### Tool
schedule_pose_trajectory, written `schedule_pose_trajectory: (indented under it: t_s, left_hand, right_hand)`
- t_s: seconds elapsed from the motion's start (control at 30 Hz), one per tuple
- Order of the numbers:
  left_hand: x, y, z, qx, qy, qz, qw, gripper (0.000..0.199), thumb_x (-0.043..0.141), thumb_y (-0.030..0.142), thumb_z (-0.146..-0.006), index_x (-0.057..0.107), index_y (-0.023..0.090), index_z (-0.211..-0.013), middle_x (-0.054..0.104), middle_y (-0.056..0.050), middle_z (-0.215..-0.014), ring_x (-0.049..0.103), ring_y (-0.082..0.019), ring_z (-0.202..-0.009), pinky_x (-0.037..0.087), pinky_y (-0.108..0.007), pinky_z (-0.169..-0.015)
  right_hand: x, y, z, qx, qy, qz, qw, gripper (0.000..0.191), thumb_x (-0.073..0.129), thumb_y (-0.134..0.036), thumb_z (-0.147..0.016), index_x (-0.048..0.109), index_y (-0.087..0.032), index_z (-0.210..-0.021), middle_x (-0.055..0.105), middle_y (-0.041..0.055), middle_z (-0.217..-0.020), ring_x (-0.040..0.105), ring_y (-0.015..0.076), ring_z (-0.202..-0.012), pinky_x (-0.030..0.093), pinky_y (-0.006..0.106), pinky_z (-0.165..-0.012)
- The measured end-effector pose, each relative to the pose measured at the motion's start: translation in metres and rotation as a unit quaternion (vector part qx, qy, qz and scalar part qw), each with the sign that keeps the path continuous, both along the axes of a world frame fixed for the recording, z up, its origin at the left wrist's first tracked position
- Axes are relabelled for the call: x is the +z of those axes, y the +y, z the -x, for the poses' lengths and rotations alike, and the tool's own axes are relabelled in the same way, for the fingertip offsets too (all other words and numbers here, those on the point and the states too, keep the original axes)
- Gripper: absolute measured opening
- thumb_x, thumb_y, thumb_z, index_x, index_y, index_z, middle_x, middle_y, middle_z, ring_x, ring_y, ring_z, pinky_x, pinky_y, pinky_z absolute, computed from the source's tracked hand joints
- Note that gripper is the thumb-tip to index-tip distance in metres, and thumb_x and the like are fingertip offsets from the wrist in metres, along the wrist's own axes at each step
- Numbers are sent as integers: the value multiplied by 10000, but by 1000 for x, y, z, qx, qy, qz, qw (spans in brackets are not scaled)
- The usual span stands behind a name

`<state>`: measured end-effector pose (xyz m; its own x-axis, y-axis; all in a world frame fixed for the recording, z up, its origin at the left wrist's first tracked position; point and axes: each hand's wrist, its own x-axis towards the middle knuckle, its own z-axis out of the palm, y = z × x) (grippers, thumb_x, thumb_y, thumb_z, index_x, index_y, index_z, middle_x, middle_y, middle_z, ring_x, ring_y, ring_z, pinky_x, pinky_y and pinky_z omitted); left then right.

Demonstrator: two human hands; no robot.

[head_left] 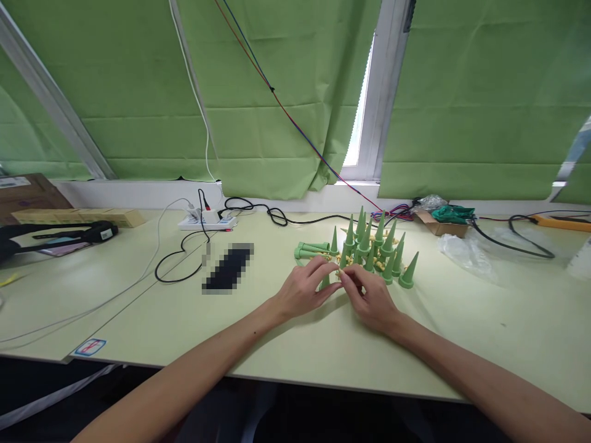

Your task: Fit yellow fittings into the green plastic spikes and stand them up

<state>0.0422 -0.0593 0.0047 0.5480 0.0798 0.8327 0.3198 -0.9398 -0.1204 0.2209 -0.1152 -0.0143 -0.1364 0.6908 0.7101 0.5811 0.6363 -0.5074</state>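
My left hand (305, 288) and my right hand (372, 298) meet fingertip to fingertip above the table. A small yellow piece (340, 272) is pinched between them; its exact shape is too small to make out. Through the gap between my left thumb and forefinger part of a green cone (325, 282) shows. Just beyond my hands, several pointed green cones (364, 241) stand upright on round bases, with small yellow pieces (379, 266) scattered among them. Some green cones (312, 250) lie on their sides behind my left hand.
On the pale table (184, 326) a blurred dark object (229, 268) lies left of my arms. A power strip (207, 218) with cables stands at the back. Plastic bags (466, 253) and a small cardboard box (441, 224) lie to the right, black straps (87, 234) at far left.
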Motion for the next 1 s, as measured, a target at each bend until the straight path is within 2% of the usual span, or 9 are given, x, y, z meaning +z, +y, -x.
schedule_pose_trajectory:
  t_s: [0.2, 0.37, 0.5, 0.67, 0.8, 1.0]
  left_hand:
    - [0, -1, 0, -9, -8, 32, 999, 256, 594, 263, -931, 487, 201, -1155, 602, -27, -847, 574, -115, -614, 381, -210, -453]
    - [-4, 2, 0, 19, -59, 145, 987, 291, 615, 298, -910, 458, 193, -1132, 539, 14, -821, 408, -58, -510, 340, -193, -459]
    - [-3, 6, 1, 63, -94, 213, 970, 338, 661, 398, -879, 488, 199, -1090, 527, 25, -827, 388, -50, -506, 344, -196, -475]
    - [-2, 8, 0, 76, -43, 257, 962, 240, 637, 410, -893, 569, 181, -922, 555, 7, -793, 398, -72, -519, 356, -222, -500]
    - [-3, 8, -1, 57, 14, 282, 958, 291, 587, 332, -918, 493, 174, -693, 496, 12, -686, 422, -99, -554, 344, -239, -514]
    - [1, 4, -2, 54, 63, 311, 947, 335, 574, 289, -904, 418, 182, -628, 459, 21, -646, 429, -120, -597, 322, -260, -541]
  right_hand:
    - [3, 1, -1, -6, 3, -15, 1000, 203, 431, -275, -1019, 550, -195, -876, 545, -19, -667, 446, 110, -535, 382, 241, -550]
    - [4, 3, -4, -28, 22, -19, 999, 218, 425, -295, -1024, 547, -192, -875, 528, -24, -655, 460, 112, -542, 385, 238, -553]
    - [6, 4, -6, -38, 28, -10, 999, 256, 401, -322, -1032, 544, -195, -861, 507, -31, -626, 468, 114, -529, 390, 238, -546]
    - [8, 4, -6, -36, 32, -9, 999, 274, 426, -329, -1029, 580, -196, -846, 576, -14, -646, 528, 121, -551, 425, 244, -572]
    - [8, 3, -6, -32, 38, -3, 999, 274, 454, -335, -1020, 622, -197, -852, 669, 14, -716, 600, 141, -593, 457, 263, -590]
    - [8, 4, -6, -29, 36, -5, 999, 246, 487, -323, -1006, 661, -191, -892, 715, 39, -774, 660, 168, -651, 491, 285, -607]
